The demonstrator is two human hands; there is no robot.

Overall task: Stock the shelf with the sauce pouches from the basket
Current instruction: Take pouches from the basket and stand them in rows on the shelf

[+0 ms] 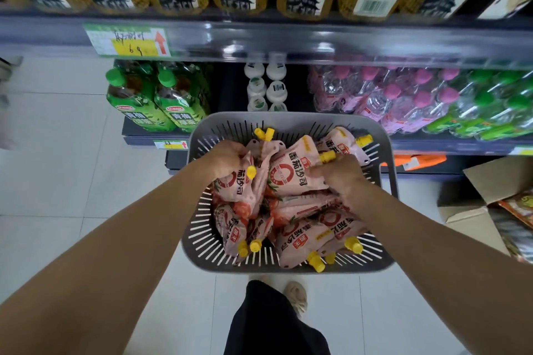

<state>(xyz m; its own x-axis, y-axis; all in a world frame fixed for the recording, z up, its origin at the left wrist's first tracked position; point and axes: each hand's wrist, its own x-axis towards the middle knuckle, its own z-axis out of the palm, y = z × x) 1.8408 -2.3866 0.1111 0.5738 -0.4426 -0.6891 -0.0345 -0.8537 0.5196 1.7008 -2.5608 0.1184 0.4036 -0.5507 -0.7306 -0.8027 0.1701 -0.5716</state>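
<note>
- While the grey slotted plastic basket [288,121] stood on the tiled floor before the shelf [288,37], pink yellow-capped sauce pouches [305,236] filled it.
- Left hand [227,157] had its fingers clenched on one pouch near the basket's left wall.
- Right hand [340,173] gripped another pouch [291,173] by its right edge.

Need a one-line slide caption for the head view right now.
Both bare hands, left hand and right hand, grip pink yellow-capped sauce pouches in the grey slotted plastic basket before a drinks shelf.
</note>
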